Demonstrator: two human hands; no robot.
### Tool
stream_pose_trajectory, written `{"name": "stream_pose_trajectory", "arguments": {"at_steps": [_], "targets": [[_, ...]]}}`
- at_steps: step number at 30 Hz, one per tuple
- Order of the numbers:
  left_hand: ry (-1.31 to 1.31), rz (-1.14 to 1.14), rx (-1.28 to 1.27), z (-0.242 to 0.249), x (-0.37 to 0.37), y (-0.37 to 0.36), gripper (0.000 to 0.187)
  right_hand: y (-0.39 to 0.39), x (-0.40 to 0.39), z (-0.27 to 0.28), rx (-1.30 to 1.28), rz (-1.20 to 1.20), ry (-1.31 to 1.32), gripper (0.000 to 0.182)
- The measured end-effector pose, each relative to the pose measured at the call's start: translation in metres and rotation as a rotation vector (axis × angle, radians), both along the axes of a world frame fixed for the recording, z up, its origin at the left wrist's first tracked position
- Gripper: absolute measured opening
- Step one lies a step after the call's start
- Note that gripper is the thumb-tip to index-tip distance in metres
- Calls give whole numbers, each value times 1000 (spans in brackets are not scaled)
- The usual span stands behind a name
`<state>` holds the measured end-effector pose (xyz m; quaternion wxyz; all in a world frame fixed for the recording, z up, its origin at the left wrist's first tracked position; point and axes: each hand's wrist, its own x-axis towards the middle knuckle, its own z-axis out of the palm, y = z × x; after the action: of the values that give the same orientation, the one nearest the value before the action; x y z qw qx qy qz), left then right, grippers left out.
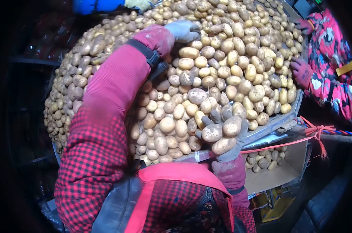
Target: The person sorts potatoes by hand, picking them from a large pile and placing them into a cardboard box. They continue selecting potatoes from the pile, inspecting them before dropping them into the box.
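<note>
A large heap of potatoes (179, 112) fills the table in front of me. My left hand (183, 31), in a pale grey glove, reaches far across to the upper part of the heap. Its fingers curl down among the potatoes, and whatever is under them is hidden. Close to my body at the near edge, my right hand (235, 145) is turned up in a grey glove. Several potatoes lie in it, among them a round speckled potato (212, 133), a paler potato (232, 126) and a longer potato (223, 145), with the fingers bent around them.
At the right, another person's gloved hand (301, 72) rests at the table's metal rim (275, 123). A blue sleeve (100, 5) shows at the far side. Below the rim stands a cardboard box (279, 174) with potatoes inside. A knotted red cord (319, 130) runs along the edge.
</note>
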<state>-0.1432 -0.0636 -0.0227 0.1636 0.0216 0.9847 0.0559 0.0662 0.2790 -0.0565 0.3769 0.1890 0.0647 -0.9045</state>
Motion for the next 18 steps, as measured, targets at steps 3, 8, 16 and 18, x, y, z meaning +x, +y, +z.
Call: {"name": "stream_pose_trajectory", "arguments": {"at_steps": [3, 8, 16, 18], "targets": [[-47, -10, -88, -2, -10, 2, 45, -3, -3, 15, 285, 12, 50, 84], [-199, -132, 193, 12, 7, -38, 48, 5, 2, -8, 26, 33, 59, 86], [-168, -43, -25, -3, 7, -2, 61, 5, 4, -22, -42, 58, 81, 92], [-116, -56, -4, -6, 7, -6, 59, 3, 3, -21, -34, 51, 120, 94]]}}
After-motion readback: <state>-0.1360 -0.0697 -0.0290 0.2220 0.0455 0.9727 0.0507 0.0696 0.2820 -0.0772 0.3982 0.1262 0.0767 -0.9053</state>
